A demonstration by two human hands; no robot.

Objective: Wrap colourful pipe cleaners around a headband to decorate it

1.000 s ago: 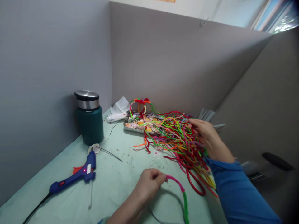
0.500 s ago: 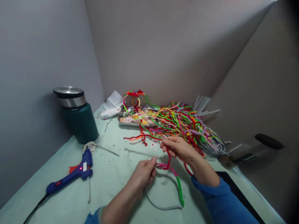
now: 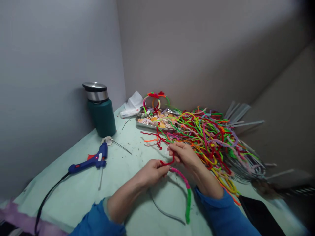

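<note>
My left hand is closed on a thin headband. One side of the band is wrapped in pink and green pipe cleaner, while its other end shows bare grey. A red pipe cleaner runs from my left thumb up to my right hand, whose fingertips pinch it. Its exact contact with the band is hidden by my left fingers. Just beyond the hands, more red pipe cleaners lie on the table.
A large heap of coloured pipe cleaners spreads at the right. Behind it stand clear glue sticks. At the back is a metal tray with shells and wrapped rings. Left are a blue glue gun, its light lit, and a green flask.
The view has swung left. The red pipe cleaner's lower end now lies at my left thumb instead of looping over the pink part. Both hands still hold on.
</note>
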